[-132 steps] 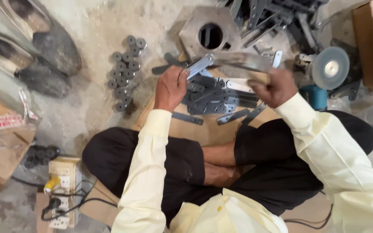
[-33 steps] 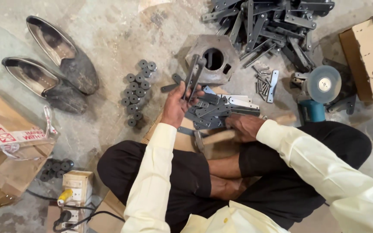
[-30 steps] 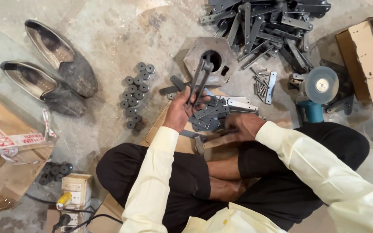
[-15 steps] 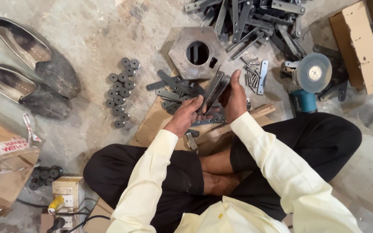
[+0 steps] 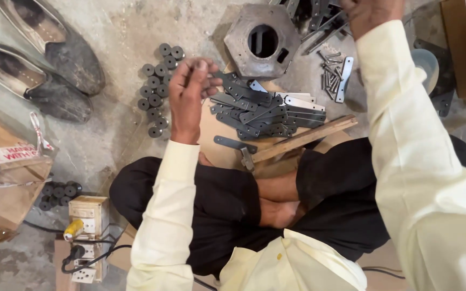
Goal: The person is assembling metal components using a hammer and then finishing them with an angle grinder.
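Upper left of the frame: a pair of worn shoes (image 5: 55,54). Top centre: a six-sided metal block (image 5: 241,40) with a round hole. Just below it, heaped on cardboard (image 5: 217,132): flat metal strips (image 5: 265,110), with a hammer (image 5: 297,141) along the lower edge. Left hand (image 5: 187,99) raised at the heap's left end, fingertips (image 5: 196,67) bunched together, though impossible to tell whether pinching anything. Right hand (image 5: 373,11) at the top edge over more loose metal, fingers cut off, grip unknowable. Left of centre: small round rollers (image 5: 155,86). Seemingly mid-sorting of strips; next calls for a firm pinch on one strip's end.
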